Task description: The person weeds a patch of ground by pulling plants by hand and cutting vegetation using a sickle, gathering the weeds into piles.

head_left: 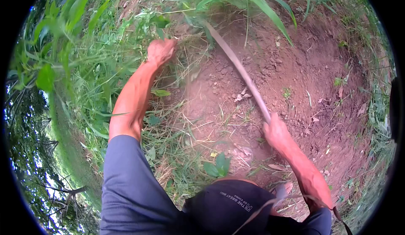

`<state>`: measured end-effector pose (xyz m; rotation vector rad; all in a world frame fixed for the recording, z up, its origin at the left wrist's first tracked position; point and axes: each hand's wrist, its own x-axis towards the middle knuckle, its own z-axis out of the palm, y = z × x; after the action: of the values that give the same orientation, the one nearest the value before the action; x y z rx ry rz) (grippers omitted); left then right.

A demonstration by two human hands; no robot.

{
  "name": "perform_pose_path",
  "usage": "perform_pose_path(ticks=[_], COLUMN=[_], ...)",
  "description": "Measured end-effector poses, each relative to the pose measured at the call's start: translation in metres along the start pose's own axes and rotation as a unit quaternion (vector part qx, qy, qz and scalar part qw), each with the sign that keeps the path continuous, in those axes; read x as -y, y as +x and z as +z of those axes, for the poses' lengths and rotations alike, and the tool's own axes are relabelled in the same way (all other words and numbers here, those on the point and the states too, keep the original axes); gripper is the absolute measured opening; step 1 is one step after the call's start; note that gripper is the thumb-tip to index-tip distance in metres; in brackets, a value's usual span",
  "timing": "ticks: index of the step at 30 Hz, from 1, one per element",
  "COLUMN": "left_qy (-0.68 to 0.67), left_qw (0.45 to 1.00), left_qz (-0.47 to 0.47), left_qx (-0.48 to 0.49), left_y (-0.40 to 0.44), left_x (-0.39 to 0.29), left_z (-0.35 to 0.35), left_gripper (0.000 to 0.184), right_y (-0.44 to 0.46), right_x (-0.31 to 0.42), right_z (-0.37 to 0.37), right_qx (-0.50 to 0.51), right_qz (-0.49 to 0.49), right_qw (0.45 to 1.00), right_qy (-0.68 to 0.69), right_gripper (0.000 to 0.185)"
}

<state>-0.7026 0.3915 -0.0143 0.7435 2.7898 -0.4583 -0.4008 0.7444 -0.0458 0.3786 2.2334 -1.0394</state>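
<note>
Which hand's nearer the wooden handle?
Right. The right hand grips the wooden handle by its near end; the left hand is apart, left of its far end, beside weeds.

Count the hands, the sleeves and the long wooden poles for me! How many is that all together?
Hands: 2, the left hand and the right hand
Sleeves: 2, the left sleeve and the right sleeve
Long poles: 1, the wooden pole
Total: 5
</note>
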Motion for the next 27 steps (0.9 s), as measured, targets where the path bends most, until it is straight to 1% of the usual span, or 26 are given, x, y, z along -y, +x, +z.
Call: perform_pose_path(ticks=[1, 2, 3, 5, 7, 9, 11, 12, 13, 15, 16, 17, 18, 19, 20, 21, 22, 24, 25, 27], left_qy=[-0.029, -0.063, -0.074, -0.085, -0.079, -0.030, -0.123, -0.118, -0.121, -0.108, 0.082, 0.080, -0.039, -0.159, -0.272, -0.378, -0.322, -0.245, -0.242, -0.241], left_qw=[0.999, 0.998, 0.996, 0.995, 0.989, 0.988, 0.988, 0.987, 0.987, 0.983, 0.996, 0.996, 0.998, 0.985, 0.961, 0.924, 0.941, 0.966, 0.966, 0.966], left_qz=[-0.007, 0.024, -0.013, -0.019, -0.111, -0.122, -0.078, -0.067, -0.061, -0.021, -0.004, -0.015, -0.031, -0.040, -0.039, -0.043, -0.097, -0.083, -0.083, -0.088], left_qx=[0.037, 0.007, 0.045, -0.046, 0.049, 0.092, -0.052, -0.092, -0.087, -0.145, -0.042, -0.046, -0.049, -0.050, -0.038, -0.027, -0.020, 0.016, 0.016, -0.013], left_y=[-0.013, -0.022, -0.031, -0.047, -0.048, -0.050, -0.059, -0.059, -0.059, -0.062, -0.062, -0.068, -0.081, -0.095, -0.116, -0.135, -0.151, -0.161, -0.158, -0.149], left_x=[-0.006, -0.009, -0.026, -0.033, -0.031, -0.018, -0.035, -0.035, -0.037, -0.034, -0.023, -0.026, -0.040, -0.065, -0.086, -0.100, -0.107, -0.113, -0.105, -0.085], left_z=[-0.009, 0.001, -0.006, 0.014, 0.036, 0.072, 0.031, 0.038, 0.044, 0.057, 0.072, 0.067, 0.056, 0.043, 0.030, 0.022, 0.053, 0.047, 0.035, 0.020], left_gripper=[0.023, 0.022, 0.023, 0.023, 0.027, 0.029, 0.028, 0.027, 0.027, 0.028, 0.027, 0.027, 0.024, 0.021, 0.018, 0.015, 0.014, 0.012, 0.012, 0.008], right_y=[-0.018, -0.034, -0.042, -0.058, -0.057, -0.053, -0.038, -0.027, -0.016, -0.005, -0.015, -0.031, -0.054, -0.081, -0.112, -0.135, -0.130, -0.134, -0.124, -0.084], right_x=[-0.032, -0.053, -0.051, -0.042, -0.037, -0.030, -0.011, 0.006, 0.026, 0.048, 0.027, -0.008, -0.040, -0.074, -0.100, -0.114, -0.118, -0.124, -0.111, -0.058], right_z=[-0.008, -0.012, -0.015, -0.018, -0.023, -0.024, -0.023, -0.018, -0.012, -0.009, -0.006, -0.006, -0.012, -0.019, -0.024, -0.029, -0.030, -0.026, -0.024, -0.027], right_qx=[0.007, 0.011, 0.009, 0.014, 0.023, 0.041, 0.039, 0.047, 0.032, 0.033, 0.026, 0.015, 0.009, 0.004, 0.017, 0.031, 0.031, 0.028, 0.028, 0.031], right_qz=[0.007, 0.018, 0.018, -0.007, -0.010, -0.001, 0.024, 0.054, 0.021, 0.013, 0.029, 0.040, 0.039, 0.046, 0.054, 0.057, 0.041, -0.004, -0.006, 0.027], right_qw=[0.999, 0.998, 0.998, 0.995, 0.996, 0.995, 0.997, 0.996, 0.998, 0.997, 0.999, 0.999, 0.999, 0.998, 0.995, 0.991, 0.992, 0.989, 0.989, 0.999], right_qy=[-0.031, -0.056, -0.059, -0.101, -0.091, -0.086, -0.059, -0.043, -0.057, -0.065, -0.038, -0.014, -0.028, -0.041, -0.078, -0.116, -0.119, -0.148, -0.147, -0.027], right_gripper=[0.025, 0.025, 0.025, 0.027, 0.028, 0.030, 0.031, 0.032, 0.030, 0.030, 0.030, 0.029, 0.029, 0.029, 0.029, 0.029, 0.029, 0.030, 0.030, 0.032])
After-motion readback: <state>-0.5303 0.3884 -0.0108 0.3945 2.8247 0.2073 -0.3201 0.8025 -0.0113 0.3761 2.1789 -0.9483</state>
